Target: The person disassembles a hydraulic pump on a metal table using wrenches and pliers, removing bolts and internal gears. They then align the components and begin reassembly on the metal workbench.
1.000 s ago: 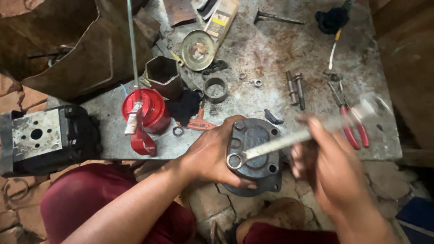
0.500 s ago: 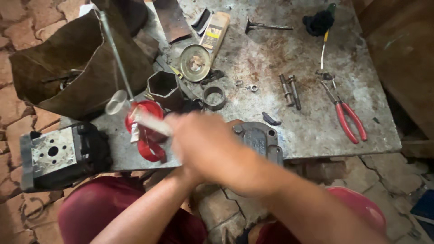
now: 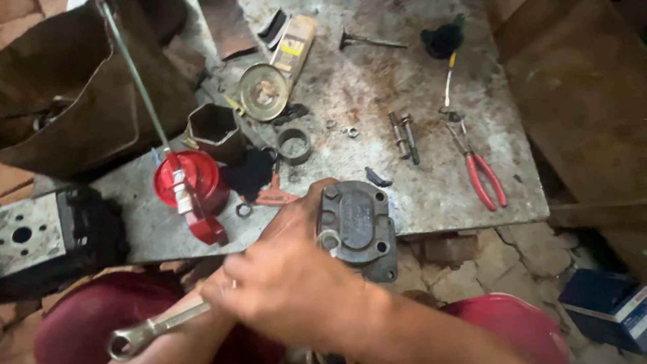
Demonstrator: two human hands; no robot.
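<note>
A worn metal table (image 3: 431, 168) carries a grey cast pump cover (image 3: 357, 226) at its near edge, overhanging toward the person. The right hand (image 3: 290, 290) reaches across from the right, knuckles up, fist closed round a long spanner (image 3: 151, 330) whose ring end points down-left. The left hand (image 3: 296, 212) lies partly hidden beneath it, fingers against the cover's left side; how tightly it grips cannot be told. Red pliers (image 3: 482, 176) lie well apart, right.

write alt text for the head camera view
The right hand holds a long steel spanner beside a dark grey cast metal pump housing, which the left hand steadies at the edge of a worn metal table; red-handled pliers lie nearby.
</note>
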